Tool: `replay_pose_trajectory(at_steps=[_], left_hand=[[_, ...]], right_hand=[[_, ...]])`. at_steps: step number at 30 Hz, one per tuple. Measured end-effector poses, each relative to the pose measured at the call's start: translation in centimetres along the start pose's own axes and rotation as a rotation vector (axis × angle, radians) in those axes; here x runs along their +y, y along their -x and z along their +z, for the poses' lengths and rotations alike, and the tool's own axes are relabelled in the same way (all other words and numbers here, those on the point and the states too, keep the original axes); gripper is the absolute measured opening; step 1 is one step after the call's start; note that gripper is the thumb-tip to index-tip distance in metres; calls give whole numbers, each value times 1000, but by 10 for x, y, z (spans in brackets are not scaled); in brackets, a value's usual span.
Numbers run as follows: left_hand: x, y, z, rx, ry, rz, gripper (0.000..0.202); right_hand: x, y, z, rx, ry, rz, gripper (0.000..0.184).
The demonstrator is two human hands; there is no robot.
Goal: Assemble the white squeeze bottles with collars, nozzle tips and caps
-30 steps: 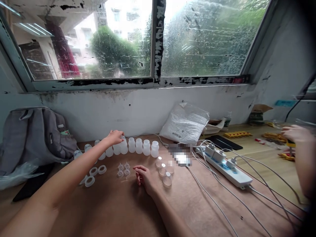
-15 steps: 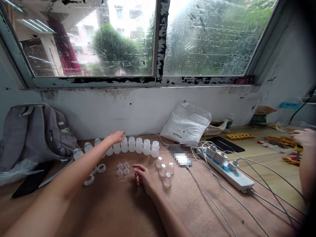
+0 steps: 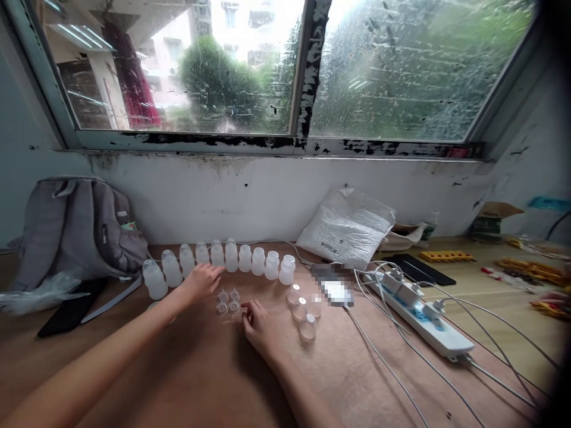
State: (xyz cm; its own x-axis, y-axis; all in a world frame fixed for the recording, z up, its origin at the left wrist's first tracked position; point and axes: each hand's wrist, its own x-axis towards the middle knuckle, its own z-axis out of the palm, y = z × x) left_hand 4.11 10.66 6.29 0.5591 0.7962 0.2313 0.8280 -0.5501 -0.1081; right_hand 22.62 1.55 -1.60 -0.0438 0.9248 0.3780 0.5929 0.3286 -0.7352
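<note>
A row of several small translucent white plastic bottles (image 3: 232,259) stands along the back of the brown table (image 3: 214,380). My left hand (image 3: 201,282) hovers just in front of the row, fingers extended and apart, holding nothing. My right hand (image 3: 257,324) rests on the table with its fingers loosely curled, next to a cluster of small clear valve pieces (image 3: 228,301). To the right of that hand lie several clear round caps (image 3: 304,311).
A grey backpack (image 3: 75,229) and a black phone (image 3: 71,310) sit at the left. A white plastic bag (image 3: 348,227), a white power strip (image 3: 419,321) with cables, and another dark phone (image 3: 422,268) lie at the right. Another person's hand (image 3: 555,299) shows at the far right edge.
My left hand has drawn back from the bottle row towards me and now hovers lower, near the valve pieces. The view has shifted; my right hand has stayed put.
</note>
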Motion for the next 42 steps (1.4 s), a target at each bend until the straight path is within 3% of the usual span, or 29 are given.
replay_pose_trajectory(at_steps=[3,6,9,13,16,24,29,35,38,42], left_hand=[[-6,50,32,46,-49,-141,37],[-6,80,55,135,-75,-332,35],[10,92,61,219,43,-281,34],[37,99,57,301,256,-125,35],[43,103,54,351,381,-123,42],[39,106,56,402,672,-195,38],[46,107,50,328,861,-223,36],[48,107,51,264,975,-228,37],[49,107,51,238,1046,-250,37],[50,107,49,223,1127,-278,33]], right_hand=[[-3,7,12,-16,294,-104,32],[-2,12,24,-17,490,-134,41],[0,13,29,-12,548,-133,39],[1,7,31,18,510,-123,34],[-1,-1,33,19,497,-128,33],[-2,-3,40,20,122,-145,19],[-8,5,39,30,7,-164,17],[-23,13,36,-91,-98,-247,26],[-29,16,33,-99,-281,-171,27],[-32,12,30,-25,-499,31,15]])
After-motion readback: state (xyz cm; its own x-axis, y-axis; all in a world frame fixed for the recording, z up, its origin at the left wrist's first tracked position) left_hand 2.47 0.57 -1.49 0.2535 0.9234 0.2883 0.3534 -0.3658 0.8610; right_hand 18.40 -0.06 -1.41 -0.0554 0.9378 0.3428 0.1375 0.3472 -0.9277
